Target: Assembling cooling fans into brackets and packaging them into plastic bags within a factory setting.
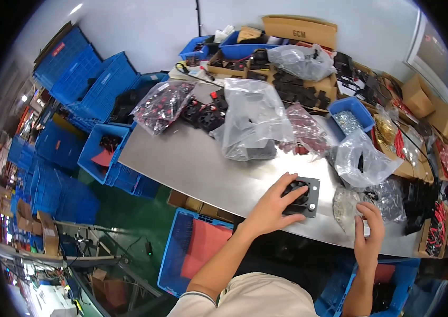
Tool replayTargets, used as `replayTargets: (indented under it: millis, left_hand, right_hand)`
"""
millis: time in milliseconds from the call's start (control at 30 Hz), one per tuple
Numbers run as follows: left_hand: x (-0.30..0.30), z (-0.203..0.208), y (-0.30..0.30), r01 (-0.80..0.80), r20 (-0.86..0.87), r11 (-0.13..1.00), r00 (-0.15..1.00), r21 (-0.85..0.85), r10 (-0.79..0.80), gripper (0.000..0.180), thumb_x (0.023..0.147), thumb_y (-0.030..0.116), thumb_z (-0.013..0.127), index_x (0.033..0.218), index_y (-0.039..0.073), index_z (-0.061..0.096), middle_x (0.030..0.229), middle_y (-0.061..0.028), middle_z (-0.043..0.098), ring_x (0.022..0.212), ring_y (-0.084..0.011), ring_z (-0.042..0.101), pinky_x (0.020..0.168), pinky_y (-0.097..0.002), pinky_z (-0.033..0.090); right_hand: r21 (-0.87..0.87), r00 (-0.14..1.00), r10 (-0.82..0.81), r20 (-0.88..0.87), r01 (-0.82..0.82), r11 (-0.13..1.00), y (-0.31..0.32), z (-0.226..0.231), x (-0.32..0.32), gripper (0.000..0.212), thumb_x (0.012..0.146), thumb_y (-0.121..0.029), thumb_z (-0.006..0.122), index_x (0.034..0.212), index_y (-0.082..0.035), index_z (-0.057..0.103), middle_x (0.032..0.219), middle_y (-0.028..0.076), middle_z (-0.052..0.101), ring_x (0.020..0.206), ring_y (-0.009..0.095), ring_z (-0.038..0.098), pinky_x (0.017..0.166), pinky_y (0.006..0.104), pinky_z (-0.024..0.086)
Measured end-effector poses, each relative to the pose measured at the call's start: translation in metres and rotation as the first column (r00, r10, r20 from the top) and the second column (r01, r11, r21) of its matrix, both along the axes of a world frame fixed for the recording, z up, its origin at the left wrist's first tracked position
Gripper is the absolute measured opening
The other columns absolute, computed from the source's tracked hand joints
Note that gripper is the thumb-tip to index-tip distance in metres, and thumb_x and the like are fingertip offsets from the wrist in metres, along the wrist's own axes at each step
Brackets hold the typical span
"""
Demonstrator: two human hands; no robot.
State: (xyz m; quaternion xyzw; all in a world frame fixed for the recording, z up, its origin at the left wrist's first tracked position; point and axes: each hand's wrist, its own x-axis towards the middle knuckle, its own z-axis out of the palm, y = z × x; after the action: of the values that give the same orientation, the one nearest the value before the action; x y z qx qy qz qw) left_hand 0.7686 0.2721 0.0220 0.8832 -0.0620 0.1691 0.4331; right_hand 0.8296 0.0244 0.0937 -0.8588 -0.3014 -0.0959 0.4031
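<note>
A black cooling fan with a flat dark plate lies on the metal table near its front edge. My left hand steadies it, fingers across its top and left side, thumb along the near edge. Silver round spots show at the plate's right side. To the right, my right hand is raised over the table edge with fingers curled toward the thumb; what they pinch, if anything, is too small to make out. Just left of those fingers lies a clear bag of small parts.
Plastic bags, including a large clear bag, cover the table's back. Several black fans lie at the left. A blue bin of small metal parts stands at the right. Blue crates sit below the table edge.
</note>
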Motion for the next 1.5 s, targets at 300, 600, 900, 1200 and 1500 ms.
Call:
replayTargets:
  millis: [300,600,900,1200,1500]
  left_hand:
    - [0.025,0.054,0.066,-0.232,0.189,0.965,0.960,0.121,0.207,0.040,0.081,0.015,0.068,0.120,0.011,0.059,0.133,-0.0142,0.048,0.106,-0.0350,0.057,0.082,-0.0412,0.052]
    - [-0.004,0.037,0.097,-0.205,0.006,0.889,0.975,0.409,0.222,0.040,0.080,0.014,0.067,0.117,0.006,0.056,0.124,-0.0157,0.051,0.094,-0.0395,0.059,0.078,-0.0415,0.050]
    - [-0.008,0.052,0.096,-0.386,0.025,0.894,0.920,0.230,0.391,0.050,0.080,0.011,0.067,0.125,0.002,0.048,0.105,-0.0154,0.060,0.077,-0.0272,0.061,0.069,-0.0360,0.049]
    - [-0.002,0.057,0.074,-0.477,0.260,0.877,0.855,0.056,0.448,0.052,0.084,0.005,0.063,0.133,0.002,0.046,0.136,-0.0147,0.042,0.093,-0.0216,0.056,0.071,-0.0276,0.045]
    - [-0.030,-0.038,0.079,-0.537,0.168,0.843,0.830,-0.014,0.532,0.017,0.093,0.008,0.055,0.105,-0.003,0.060,0.116,-0.0105,0.052,0.096,-0.0173,0.054,0.079,-0.0256,0.043]
  right_hand:
    - [-0.210,0.941,0.311,0.133,-0.280,0.937,0.068,-0.031,-0.029,0.048,0.070,-0.004,0.073,0.116,-0.008,0.057,0.132,0.014,0.048,0.121,0.037,0.044,0.096,0.0462,0.038]
    - [-0.246,0.961,0.231,0.154,-0.189,0.951,0.076,-0.063,-0.015,0.046,0.072,-0.006,0.072,0.116,-0.008,0.057,0.136,0.015,0.044,0.123,0.039,0.041,0.097,0.0478,0.037]
    - [-0.200,0.961,0.230,0.155,-0.197,0.960,0.081,-0.063,-0.008,0.050,0.070,-0.006,0.072,0.117,-0.007,0.056,0.134,0.017,0.045,0.118,0.037,0.047,0.096,0.0451,0.041]
    - [0.106,0.957,0.193,0.218,-0.220,0.970,0.052,-0.057,-0.020,0.050,0.076,-0.006,0.067,0.124,-0.003,0.050,0.133,0.021,0.045,0.111,0.036,0.054,0.091,0.0431,0.047]
    - [0.254,0.951,-0.188,0.244,0.124,0.959,-0.035,-0.062,-0.018,0.046,0.073,0.001,0.072,0.115,-0.004,0.054,0.123,0.020,0.051,0.103,0.034,0.057,0.084,0.0390,0.049]
